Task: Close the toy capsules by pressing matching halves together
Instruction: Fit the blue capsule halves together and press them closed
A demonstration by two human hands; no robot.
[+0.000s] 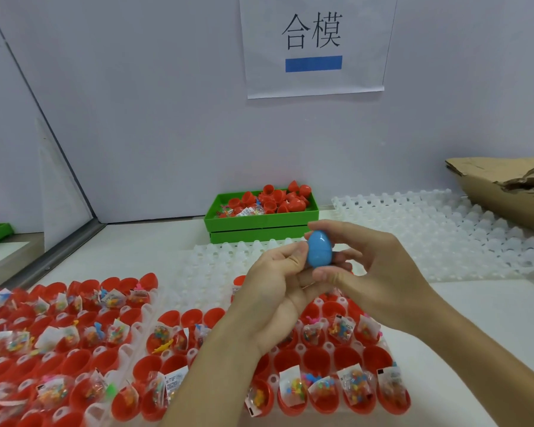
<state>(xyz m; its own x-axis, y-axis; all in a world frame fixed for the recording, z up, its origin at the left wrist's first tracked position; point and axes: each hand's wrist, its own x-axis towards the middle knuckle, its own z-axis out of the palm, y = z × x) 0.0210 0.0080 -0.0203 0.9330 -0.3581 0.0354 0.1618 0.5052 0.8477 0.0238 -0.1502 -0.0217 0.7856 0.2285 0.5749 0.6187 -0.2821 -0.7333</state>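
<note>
A white paper sign (316, 46) is hanging on the back wall, showing the black characters "合模" above a solid blue bar. The small packet labels are staying too blurred to read.

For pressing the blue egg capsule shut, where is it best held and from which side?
Hold the blue egg capsule at its two ends, one from above and one from below, likely squeezing along its long axis: it stands upright between the hands, its seam circling the middle.

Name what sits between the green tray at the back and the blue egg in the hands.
In the head view, only the far edge of a white egg tray lies between the green tray and the blue egg.
</note>
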